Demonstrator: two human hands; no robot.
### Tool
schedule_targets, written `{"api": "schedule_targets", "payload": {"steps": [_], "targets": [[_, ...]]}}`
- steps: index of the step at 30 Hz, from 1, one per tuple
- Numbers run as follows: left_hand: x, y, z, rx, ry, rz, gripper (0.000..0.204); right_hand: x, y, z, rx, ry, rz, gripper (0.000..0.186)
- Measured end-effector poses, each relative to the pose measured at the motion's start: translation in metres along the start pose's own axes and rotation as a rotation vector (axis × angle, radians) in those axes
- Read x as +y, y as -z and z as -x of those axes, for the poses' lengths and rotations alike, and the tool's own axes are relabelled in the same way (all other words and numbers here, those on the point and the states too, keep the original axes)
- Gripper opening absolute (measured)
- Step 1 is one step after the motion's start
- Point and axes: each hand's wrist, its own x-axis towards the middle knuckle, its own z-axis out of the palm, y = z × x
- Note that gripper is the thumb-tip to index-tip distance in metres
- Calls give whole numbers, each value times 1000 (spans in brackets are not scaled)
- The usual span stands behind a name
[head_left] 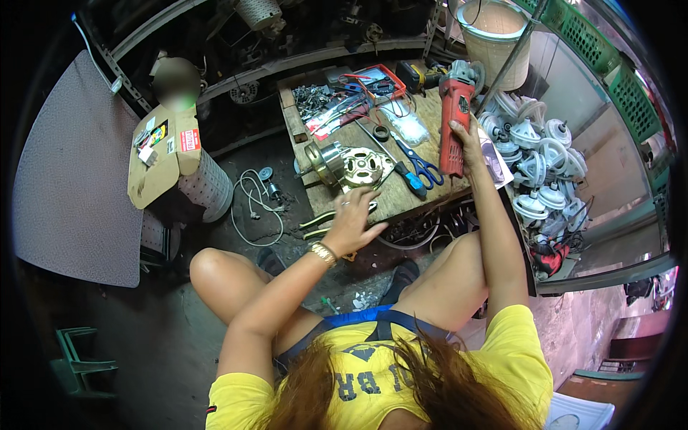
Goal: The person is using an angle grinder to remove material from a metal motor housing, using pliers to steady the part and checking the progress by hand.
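Left hand (351,222): arm reaching forward, fingers spread loose, palm down, wrist bent slightly. Right hand (469,143): arm extended further forward, raised, fingers wrapped closed in a grip, thumb side up.

From my feed I see a bright yellow short-sleeved T-shirt with dark blue lettering and a dark emblem across the chest. Dark shorts with a blue waistband edge show below it. Long reddish-brown hair hangs loose at the bottom of the view. A gold wristwatch (323,253) circles the left wrist, and 1 ring sits on the left hand (352,222). Dark shoes cover both feet.
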Motion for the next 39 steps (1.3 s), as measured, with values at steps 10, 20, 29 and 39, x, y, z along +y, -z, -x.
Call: {"api": "schedule_targets", "payload": {"steps": [10,20,29,39], "targets": [[74,-4,-68,144,361,1031,68,-24,-67,66,-402,-132,-410,61],[63,-18,-38,396,310,546,73,1,-96,70,-39,-183,-348,29],[81,-59,-1,440,727,688,56,19,-92,66,-78,-93,-72,51],[73,-76,18,172,823,748,51,26,-99,81,-231,-164,119,56]]}}
